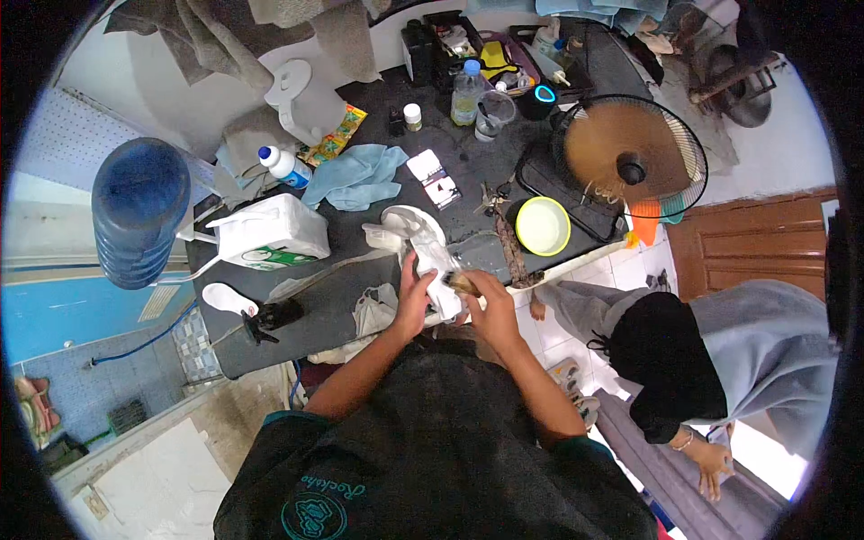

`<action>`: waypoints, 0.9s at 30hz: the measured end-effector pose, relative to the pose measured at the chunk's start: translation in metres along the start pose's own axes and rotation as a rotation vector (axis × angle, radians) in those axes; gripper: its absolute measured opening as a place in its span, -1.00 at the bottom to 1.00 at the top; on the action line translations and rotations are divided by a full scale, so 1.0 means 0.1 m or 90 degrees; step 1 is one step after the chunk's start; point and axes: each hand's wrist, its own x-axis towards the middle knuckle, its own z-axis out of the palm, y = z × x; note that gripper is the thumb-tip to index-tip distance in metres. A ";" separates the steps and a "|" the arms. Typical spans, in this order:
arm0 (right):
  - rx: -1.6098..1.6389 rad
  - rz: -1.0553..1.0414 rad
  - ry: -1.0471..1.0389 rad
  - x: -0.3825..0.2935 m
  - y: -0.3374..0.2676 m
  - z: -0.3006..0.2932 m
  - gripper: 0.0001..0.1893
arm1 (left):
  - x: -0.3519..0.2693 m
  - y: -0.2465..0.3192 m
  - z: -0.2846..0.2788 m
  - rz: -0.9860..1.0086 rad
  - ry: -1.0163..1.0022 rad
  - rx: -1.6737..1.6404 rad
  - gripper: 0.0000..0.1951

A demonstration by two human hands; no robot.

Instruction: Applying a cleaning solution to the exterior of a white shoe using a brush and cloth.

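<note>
My left hand (413, 300) grips a white item (435, 260), seemingly a shoe, over the front edge of the dark table. In my right hand (493, 307) is a small brush (463, 282), its bristles against the white item's right side; the fingers cover part of it. Just beyond the item is a rounded white piece (422, 219), and whether the two are joined I cannot tell. A bowl with a yellow-green rim (543, 226) stands to the right, holding pale contents. On the left lie a white insole (229, 298) and a black bundle, perhaps laces (273, 320).
A white jug-like container (270, 233), blue cloth (361, 177) and white bottle (287, 167) stand left. A caged fan (631, 158) is at the back right, near a plastic bottle (466, 94). To the right, a person in grey (763, 344) bends over, holding a phone.
</note>
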 end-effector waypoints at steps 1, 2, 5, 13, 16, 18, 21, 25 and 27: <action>-0.025 -0.009 0.019 -0.04 -0.04 0.01 -0.54 | 0.03 -0.01 -0.02 0.019 -0.021 -0.005 -0.29; -0.030 -0.006 0.023 -0.09 -0.02 0.04 -0.54 | 0.05 -0.04 -0.03 0.015 -0.027 -0.006 -0.29; -0.056 -0.016 -0.022 -0.11 -0.02 0.05 -0.54 | 0.14 -0.13 -0.07 0.067 0.000 0.093 -0.28; -0.102 -0.003 0.017 0.48 0.05 0.18 -0.52 | 0.11 0.07 0.05 -0.062 0.015 0.066 -0.25; -0.100 0.013 0.023 0.35 -0.20 0.12 -0.51 | 0.14 0.01 -0.04 0.004 0.002 0.071 -0.24; -0.155 -0.056 -0.037 0.13 0.07 0.14 -0.50 | 0.19 -0.10 -0.05 0.055 -0.007 0.126 -0.24; -0.181 -0.032 0.083 -0.13 -0.11 0.14 -0.39 | 0.24 -0.18 -0.15 0.109 -0.003 0.185 -0.20; -0.207 0.005 -0.002 -0.44 -0.08 0.14 -0.43 | 0.15 -0.11 -0.06 0.082 -0.018 0.166 -0.07; -0.191 0.059 0.008 -0.50 -0.04 0.03 -0.46 | 0.07 0.05 0.00 0.072 -0.037 0.191 -0.03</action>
